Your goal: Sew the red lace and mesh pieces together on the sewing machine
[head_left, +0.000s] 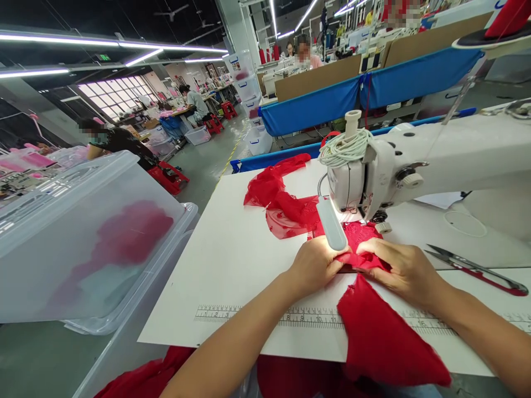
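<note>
Bright red lace fabric (362, 235) lies right at the needle end of the white metal sewing machine (452, 149). The left hand (313, 265), half curled and partly behind a pale grey lamp (332, 224), nips its edge; the right hand (404, 271) pinches a fold, thumb against fingers. Below, the white tabletop (232, 243) shows a printed black ruler (305, 319); black-and-red thread snips (477, 268) lie right. Leftward, a translucent plastic bin (41, 276); beyond, a seated worker (197, 105).

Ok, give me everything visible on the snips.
The snips are slim, with two dark, pointed, metal-looking blades slightly parted at the tips and red along the near arm; the arms meet at the right end. They lie slanted on the pale work surface, beside the sewing machine, tips toward the right hand; neither hand holds them.
</note>
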